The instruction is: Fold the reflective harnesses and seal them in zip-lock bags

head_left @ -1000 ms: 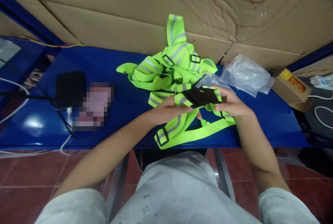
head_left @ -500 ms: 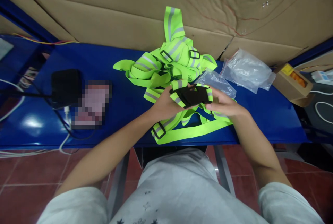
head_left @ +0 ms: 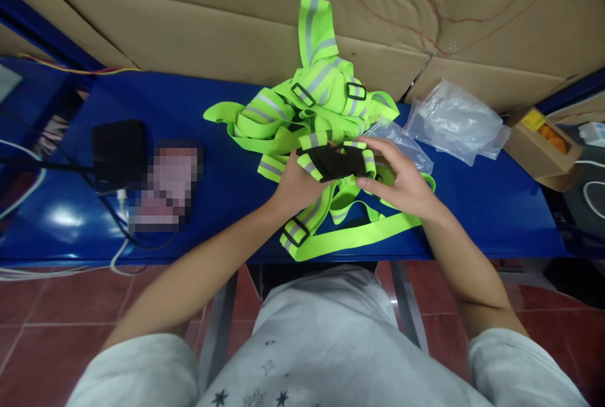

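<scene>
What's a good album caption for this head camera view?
Left hand grips a black fitting on neon-green straps, right hand at its edge, more straps heaped behind on a blue table.

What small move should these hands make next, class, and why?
Perhaps gently straighten the green strap at the right end of the black piece with the right hand: it is spread around that end, the left hand holds the other end, and the strap looks loosely looped there.
</scene>
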Motion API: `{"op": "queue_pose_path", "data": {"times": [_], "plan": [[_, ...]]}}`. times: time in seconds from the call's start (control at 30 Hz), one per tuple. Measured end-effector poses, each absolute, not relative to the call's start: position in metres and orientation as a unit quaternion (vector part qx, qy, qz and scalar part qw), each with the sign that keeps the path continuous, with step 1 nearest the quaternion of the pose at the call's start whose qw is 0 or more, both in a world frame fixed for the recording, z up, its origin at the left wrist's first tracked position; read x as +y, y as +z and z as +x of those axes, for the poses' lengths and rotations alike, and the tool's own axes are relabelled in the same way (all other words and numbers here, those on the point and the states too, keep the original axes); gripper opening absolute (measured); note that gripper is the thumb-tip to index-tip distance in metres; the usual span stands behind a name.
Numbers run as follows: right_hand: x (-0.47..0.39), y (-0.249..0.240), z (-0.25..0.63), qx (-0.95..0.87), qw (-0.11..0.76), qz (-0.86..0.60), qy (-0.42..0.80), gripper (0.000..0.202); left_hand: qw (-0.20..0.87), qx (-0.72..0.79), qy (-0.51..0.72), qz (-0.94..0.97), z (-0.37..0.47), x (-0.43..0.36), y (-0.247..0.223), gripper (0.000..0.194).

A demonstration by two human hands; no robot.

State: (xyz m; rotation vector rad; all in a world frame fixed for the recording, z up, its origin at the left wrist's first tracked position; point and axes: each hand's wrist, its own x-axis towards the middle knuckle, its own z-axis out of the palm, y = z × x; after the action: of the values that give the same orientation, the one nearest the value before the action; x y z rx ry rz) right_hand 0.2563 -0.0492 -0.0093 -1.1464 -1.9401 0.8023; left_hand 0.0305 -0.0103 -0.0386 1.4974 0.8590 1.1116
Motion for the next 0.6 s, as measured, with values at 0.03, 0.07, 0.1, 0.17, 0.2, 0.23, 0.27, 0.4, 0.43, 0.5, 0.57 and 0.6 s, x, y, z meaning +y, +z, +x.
{"op": "queue_pose_path", "data": {"times": [0.03, 0.07, 0.1, 0.17, 0.2, 0.23, 0.27, 0.4, 0.43, 0.5, 0.57, 0.6], "plan": [[-0.049, -0.008, 0.258, -0.752, 0.375, -0.454, 0.295, 0.062, 0.509, 0.365, 0.467, 0.624, 0.030, -0.009, -0.039, 0.043], [-0.048, -0.007, 0.260, -0.746, 0.383, -0.462, 0.290, 0.058, 0.503, 0.369, 0.470, 0.624, 0.030, -0.009, -0.041, 0.042], [-0.048, -0.007, 0.261, -0.738, 0.386, -0.469, 0.294, 0.057, 0.498, 0.372, 0.474, 0.623, 0.030, -0.008, -0.042, 0.042], [-0.047, -0.008, 0.263, -0.719, 0.382, -0.485, 0.319, 0.056, 0.489, 0.378, 0.483, 0.620, 0.030, -0.008, -0.044, 0.042], [-0.047, -0.008, 0.264, -0.711, 0.376, -0.493, 0.332, 0.054, 0.488, 0.378, 0.483, 0.621, 0.030, -0.008, -0.044, 0.042], [-0.047, -0.008, 0.264, -0.704, 0.369, -0.501, 0.343, 0.049, 0.491, 0.376, 0.479, 0.623, 0.031, -0.008, -0.044, 0.041], [-0.047, -0.007, 0.264, -0.698, 0.365, -0.507, 0.351, 0.043, 0.497, 0.374, 0.471, 0.626, 0.031, -0.009, -0.042, 0.041], [-0.048, 0.000, 0.266, -0.665, 0.392, -0.487, 0.409, 0.035, 0.511, 0.346, 0.447, 0.648, 0.034, -0.014, -0.032, 0.047], [-0.048, 0.002, 0.267, -0.648, 0.404, -0.474, 0.439, 0.036, 0.507, 0.338, 0.448, 0.654, 0.035, -0.015, -0.030, 0.049], [-0.049, 0.008, 0.271, -0.611, 0.421, -0.446, 0.501, 0.041, 0.501, 0.327, 0.448, 0.664, 0.036, -0.017, -0.026, 0.051], [-0.050, 0.016, 0.274, -0.586, 0.435, -0.425, 0.535, 0.045, 0.506, 0.316, 0.439, 0.672, 0.036, -0.016, -0.021, 0.053], [-0.051, 0.022, 0.275, -0.582, 0.442, -0.419, 0.539, 0.045, 0.510, 0.306, 0.437, 0.675, 0.036, -0.016, -0.017, 0.055]]}}
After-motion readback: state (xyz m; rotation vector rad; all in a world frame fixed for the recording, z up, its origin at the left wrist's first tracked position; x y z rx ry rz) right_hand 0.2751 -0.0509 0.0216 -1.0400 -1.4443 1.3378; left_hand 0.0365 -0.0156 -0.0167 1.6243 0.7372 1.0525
